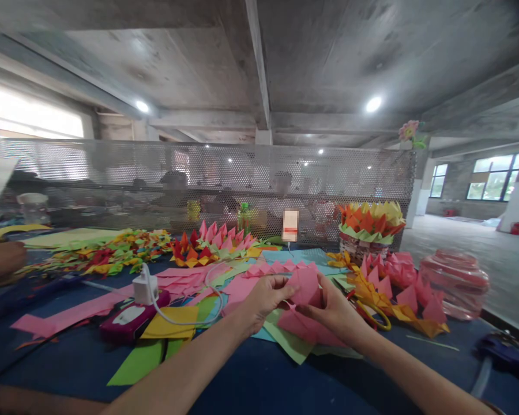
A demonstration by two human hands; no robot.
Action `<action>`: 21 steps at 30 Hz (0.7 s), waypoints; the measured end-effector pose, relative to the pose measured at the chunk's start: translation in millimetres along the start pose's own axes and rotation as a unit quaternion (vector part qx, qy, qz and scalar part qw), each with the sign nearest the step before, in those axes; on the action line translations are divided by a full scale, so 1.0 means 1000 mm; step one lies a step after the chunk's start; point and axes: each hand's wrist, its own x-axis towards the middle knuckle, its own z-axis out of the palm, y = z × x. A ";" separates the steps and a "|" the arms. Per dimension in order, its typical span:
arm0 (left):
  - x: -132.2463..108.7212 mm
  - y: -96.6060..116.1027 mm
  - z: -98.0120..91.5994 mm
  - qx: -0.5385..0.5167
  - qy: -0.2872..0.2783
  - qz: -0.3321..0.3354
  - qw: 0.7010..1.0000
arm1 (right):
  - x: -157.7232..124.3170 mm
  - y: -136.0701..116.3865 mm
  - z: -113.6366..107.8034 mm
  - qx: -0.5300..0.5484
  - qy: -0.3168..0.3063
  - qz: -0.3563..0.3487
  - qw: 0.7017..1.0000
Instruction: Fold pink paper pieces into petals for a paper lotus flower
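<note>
Concrete beams and round ceiling lights hang over a dark blue table (259, 380) backed by a perforated metal screen (207, 178), with blurred people seated beyond it. At the table's middle, the left hand (266, 297) and right hand (335, 311) meet on a pink folded paper piece (307, 286), each pinching it between thumb and fingers, just above a heap of loose pink sheets (305, 328) and green sheets. Left of the hands a white charger (145, 288) sits on a magenta power bank (130, 323). To the right lie scissors (372, 311), orange and pink folded pieces, and a stacked paper lotus (369, 227). Another person's hand (2, 262) rests at the far left edge.
</note>
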 end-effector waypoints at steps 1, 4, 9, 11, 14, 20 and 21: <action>0.000 0.001 0.000 -0.015 0.001 -0.009 1.000 | 0.000 -0.001 0.001 0.011 0.000 0.001 1.000; -0.001 0.005 0.001 -0.060 0.005 -0.033 0.998 | 0.000 -0.003 0.003 0.055 -0.013 0.005 0.998; -0.002 0.007 0.001 -0.096 -0.010 -0.015 0.995 | 0.001 -0.005 0.004 0.088 0.014 -0.004 0.996; -0.002 0.006 0.001 -0.096 -0.020 -0.002 0.995 | 0.002 -0.006 0.004 0.087 0.021 -0.007 0.996; -0.003 0.003 0.002 -0.093 -0.008 -0.004 0.996 | 0.001 -0.006 0.004 0.077 0.024 -0.019 0.997; 0.001 0.004 -0.002 -0.120 0.039 -0.030 0.992 | -0.001 -0.003 0.003 -0.031 0.031 -0.075 0.996; 0.001 0.005 -0.003 -0.132 0.048 -0.034 0.989 | -0.001 -0.003 0.002 -0.064 0.042 -0.095 0.993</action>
